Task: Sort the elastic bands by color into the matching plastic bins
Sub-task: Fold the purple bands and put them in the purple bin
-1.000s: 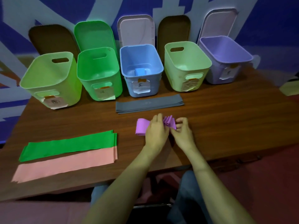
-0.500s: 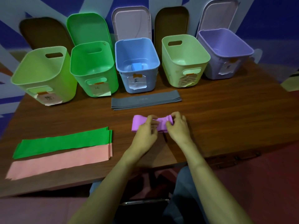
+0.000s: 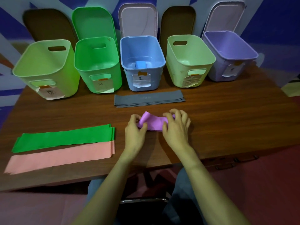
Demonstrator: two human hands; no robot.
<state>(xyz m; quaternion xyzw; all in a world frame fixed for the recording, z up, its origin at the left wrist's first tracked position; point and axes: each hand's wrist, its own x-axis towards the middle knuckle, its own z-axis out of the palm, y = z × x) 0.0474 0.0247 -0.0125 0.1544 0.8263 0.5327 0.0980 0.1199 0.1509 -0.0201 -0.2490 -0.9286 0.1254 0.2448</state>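
The left hand point(image 3: 134, 135) and right hand point(image 3: 176, 129) have drawn slightly apart, opening the purple band point(image 3: 154, 122) between them. Each grip is clamped on one end of it, low over the worktop point(image 3: 227, 119), near the grey bands point(image 3: 149, 99).

Showing purple on the folded band point(image 3: 153, 123) and lilac on the rightmost bin point(image 3: 215, 70). Showing bright green on 1 flat band point(image 3: 65, 140) and the 2nd bin point(image 3: 84, 77), pink on the nearest band point(image 3: 61, 156), grey on the stacked bands point(image 3: 149, 99), pale blue on the middle bin point(image 3: 128, 78), lime on the leftmost bin point(image 3: 69, 75) and 4th bin point(image 3: 175, 75). Carrying brown wood grain across the surface point(image 3: 227, 119).
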